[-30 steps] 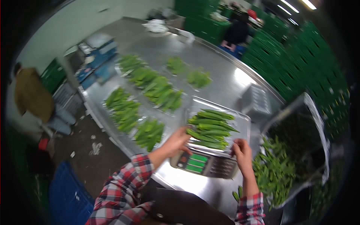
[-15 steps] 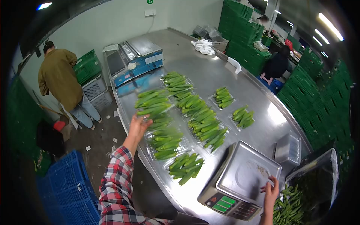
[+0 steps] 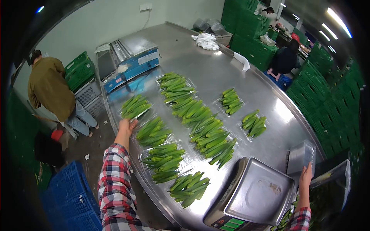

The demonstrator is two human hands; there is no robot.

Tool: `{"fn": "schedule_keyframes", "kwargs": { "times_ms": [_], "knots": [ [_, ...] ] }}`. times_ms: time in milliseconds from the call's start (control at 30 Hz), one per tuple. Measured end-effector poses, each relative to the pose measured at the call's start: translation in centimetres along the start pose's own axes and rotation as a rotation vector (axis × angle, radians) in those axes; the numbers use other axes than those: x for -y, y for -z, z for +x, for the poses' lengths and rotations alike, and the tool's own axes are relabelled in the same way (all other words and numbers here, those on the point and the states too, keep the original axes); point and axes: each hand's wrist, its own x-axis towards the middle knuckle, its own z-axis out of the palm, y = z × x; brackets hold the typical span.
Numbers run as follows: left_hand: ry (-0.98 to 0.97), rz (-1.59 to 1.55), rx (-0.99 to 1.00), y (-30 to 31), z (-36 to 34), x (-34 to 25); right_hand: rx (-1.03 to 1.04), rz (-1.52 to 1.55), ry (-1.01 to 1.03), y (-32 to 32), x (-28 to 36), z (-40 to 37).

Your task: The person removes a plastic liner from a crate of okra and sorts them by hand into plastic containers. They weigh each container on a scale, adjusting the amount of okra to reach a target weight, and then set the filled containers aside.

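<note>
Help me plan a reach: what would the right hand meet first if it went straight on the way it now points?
The right hand would likely meet the stack of clear plastic trays; whether they already touch is unclear.

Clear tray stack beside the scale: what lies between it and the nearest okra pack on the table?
Nothing; the head view shows only bare metal tabletop between the tray stack and that okra pack.
</note>
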Motion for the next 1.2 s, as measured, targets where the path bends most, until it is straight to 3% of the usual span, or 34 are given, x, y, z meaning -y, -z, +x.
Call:
{"fn": "schedule_keyframes", "kwargs": {
  "times_ms": [133,200,300,333,400,467,500,533,600,633,667,733,867,933,1000,1067,1133,1200],
  "knots": [
    [0.075,0.303,-0.189,0.0,0.4,-1.1,0.084,-0.252,-0.079,-0.9,2.7,0.6],
    [0.070,0.485,-0.310,-0.2,-0.5,-2.0,0.057,-0.288,-0.098,-2.2,0.9,1.6],
    [0.009,0.690,-0.335,-0.4,-2.3,-3.4,0.022,-0.329,-0.117,-3.8,-0.6,2.6],
    [-0.131,0.686,-0.334,0.4,-1.7,-3.1,0.008,-0.341,-0.120,-4.0,-0.9,3.0],
    [-0.407,0.671,-0.322,2.5,0.1,-1.8,0.031,-0.304,-0.114,-3.2,-0.2,3.2],
    [-0.453,0.633,-0.181,0.7,-5.4,-3.0,0.040,-0.266,-0.113,-1.7,0.2,3.2],
    [-0.543,0.698,-0.136,2.6,-3.7,-2.2,0.035,-0.251,-0.124,-1.6,0.2,3.1],
    [-0.469,0.601,-0.034,0.6,-8.2,-3.1,0.066,-0.237,-0.184,-1.5,0.3,2.9],
    [-0.541,0.648,0.036,0.3,-11.2,-2.9,0.029,-0.233,-0.171,-0.2,0.6,1.8],
    [-0.663,0.695,0.104,0.4,-12.3,-2.5,0.057,-0.131,-0.267,3.0,2.9,0.8],
    [-0.731,0.685,0.179,-0.8,-14.9,-2.5,-0.090,-0.042,-0.137,3.4,2.2,-0.2],
    [-0.865,0.681,0.370,-3.5,-20.8,-2.0,-0.221,0.126,-0.061,5.1,2.1,-2.6],
    [-0.940,0.744,0.715,-8.3,-33.2,0.2,-0.369,0.447,0.072,9.1,1.2,-11.0],
    [-1.051,0.680,0.966,-9.4,-37.7,2.8,-0.368,0.421,0.099,11.7,1.0,-16.9],
    [-1.322,0.634,1.289,-10.6,-42.2,4.9,-0.332,0.364,0.125,14.2,1.2,-23.1],
    [-1.205,0.490,1.602,-11.0,-47.7,7.6,-0.249,0.357,0.126,16.0,2.5,-29.9],
    [-1.227,0.409,1.879,-10.1,-51.9,11.4,-0.159,0.326,0.225,16.3,3.5,-35.7],
    [-1.215,0.453,2.181,-8.9,-55.8,14.3,-0.032,0.345,0.160,15.8,5.0,-41.5]
  ]
}}
